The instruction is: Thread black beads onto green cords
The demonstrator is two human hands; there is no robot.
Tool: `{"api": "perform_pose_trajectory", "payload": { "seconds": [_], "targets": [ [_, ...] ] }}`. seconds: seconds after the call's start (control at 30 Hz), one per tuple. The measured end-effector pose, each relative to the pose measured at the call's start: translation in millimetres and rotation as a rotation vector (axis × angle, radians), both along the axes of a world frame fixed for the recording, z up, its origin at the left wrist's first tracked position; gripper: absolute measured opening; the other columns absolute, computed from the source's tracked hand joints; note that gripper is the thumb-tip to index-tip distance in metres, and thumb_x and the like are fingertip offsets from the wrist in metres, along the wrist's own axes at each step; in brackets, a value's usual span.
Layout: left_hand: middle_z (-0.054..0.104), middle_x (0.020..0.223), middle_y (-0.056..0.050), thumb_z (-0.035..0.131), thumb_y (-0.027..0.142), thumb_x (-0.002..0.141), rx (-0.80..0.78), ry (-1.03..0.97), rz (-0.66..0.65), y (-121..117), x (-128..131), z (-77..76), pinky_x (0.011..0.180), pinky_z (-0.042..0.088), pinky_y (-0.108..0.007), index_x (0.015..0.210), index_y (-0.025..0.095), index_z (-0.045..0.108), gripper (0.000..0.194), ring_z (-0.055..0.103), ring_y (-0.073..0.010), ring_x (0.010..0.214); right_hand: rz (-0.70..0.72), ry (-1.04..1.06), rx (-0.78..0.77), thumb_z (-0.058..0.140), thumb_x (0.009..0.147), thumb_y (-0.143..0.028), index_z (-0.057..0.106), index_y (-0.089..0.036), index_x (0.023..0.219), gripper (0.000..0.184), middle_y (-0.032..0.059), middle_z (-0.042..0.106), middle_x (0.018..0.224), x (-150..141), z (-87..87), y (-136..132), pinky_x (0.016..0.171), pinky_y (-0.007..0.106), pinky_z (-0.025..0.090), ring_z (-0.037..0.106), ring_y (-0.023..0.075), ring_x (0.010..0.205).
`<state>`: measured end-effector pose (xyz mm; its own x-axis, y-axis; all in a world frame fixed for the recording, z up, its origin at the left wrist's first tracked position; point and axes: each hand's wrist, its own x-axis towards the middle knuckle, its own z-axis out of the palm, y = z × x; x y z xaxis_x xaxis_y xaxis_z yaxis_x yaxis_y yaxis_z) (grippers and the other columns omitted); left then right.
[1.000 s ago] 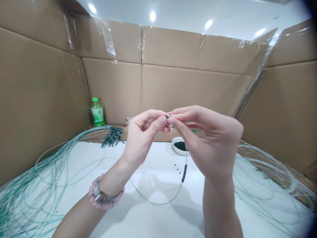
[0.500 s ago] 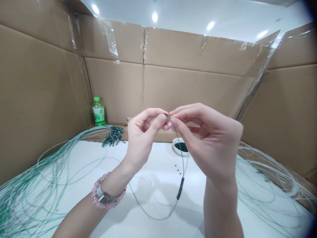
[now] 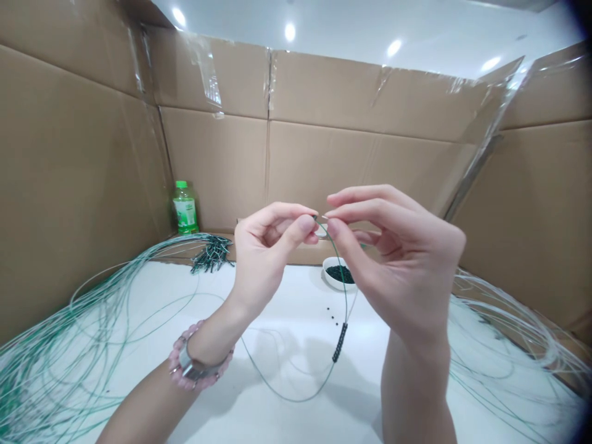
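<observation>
My left hand (image 3: pixel 266 256) is closed, pinching a small dark bead (image 3: pixel 315 217) between thumb and forefinger. A green cord (image 3: pixel 343 271) runs from this bead down to a short row of dark beads (image 3: pixel 339 343) hanging above the table. My right hand (image 3: pixel 407 259) is just to the right, thumb and forefinger pinched on a thin white cord (image 3: pixel 325 216) whose pale tip points at the bead. A small gap separates the two hands. Part of the white cord behind my right hand is hidden.
A white bowl (image 3: pixel 329 282) of dark beads stands on the white table (image 3: pixel 296 302), a few loose beads (image 3: pixel 332 317) nearby. Long cord bundles lie left (image 3: pixel 92 333) and right (image 3: pixel 522 308). A green bottle (image 3: pixel 185 209) stands by the cardboard walls (image 3: pixel 361 166).
My right hand has drawn away to the right from my left hand, opening a gap between the fingertips. The hanging bead row has risen slightly and shifted right.
</observation>
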<state>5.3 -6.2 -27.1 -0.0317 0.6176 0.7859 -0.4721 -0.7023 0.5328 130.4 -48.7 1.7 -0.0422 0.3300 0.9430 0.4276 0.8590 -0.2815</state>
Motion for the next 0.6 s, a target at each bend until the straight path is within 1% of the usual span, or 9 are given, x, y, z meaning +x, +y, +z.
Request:
{"api": "perform_pose_trajectory", "payload": {
  "seconds": [0.13, 0.27, 0.6],
  "targets": [
    [0.07, 0.07, 0.005, 0.068, 0.018, 0.078, 0.064, 0.009, 0.091, -0.4, -0.2, 1.5, 0.061, 0.055, -0.01, 0.078, 0.021, 0.071, 0.005, 0.066, -0.004, 0.061, -0.03, -0.033, 0.015, 0.062, 0.077, -0.006, 0.066, -0.021, 0.076, 0.015, 0.0005, 0.064, 0.088, 0.5, -0.3, -0.5, 0.061, 0.02, 0.058, 0.062, 0.0102, 0.078],
    [0.071, 0.07, 0.003, 0.069, 0.019, 0.077, 0.102, 0.03, 0.165, -1.9, 0.6, 2.4, 0.059, 0.055, -0.012, 0.078, 0.02, 0.071, 0.002, 0.066, -0.0056, 0.061, -0.046, -0.05, 0.034, 0.063, 0.076, -0.006, 0.066, -0.021, 0.076, 0.016, 0.0007, 0.064, 0.087, 1.1, 0.6, -1.1, 0.063, 0.019, 0.058, 0.062, 0.0103, 0.078],
    [0.07, 0.07, 0.004, 0.068, 0.017, 0.078, 0.126, 0.046, 0.2, -2.4, -0.8, 3.3, 0.059, 0.056, -0.013, 0.078, 0.02, 0.071, 0.003, 0.065, -0.0051, 0.061, -0.066, -0.061, 0.061, 0.063, 0.077, -0.007, 0.065, -0.023, 0.076, 0.016, 0.0, 0.064, 0.086, 0.7, 0.5, -1.7, 0.061, 0.02, 0.059, 0.062, 0.0109, 0.077]
  ]
}}
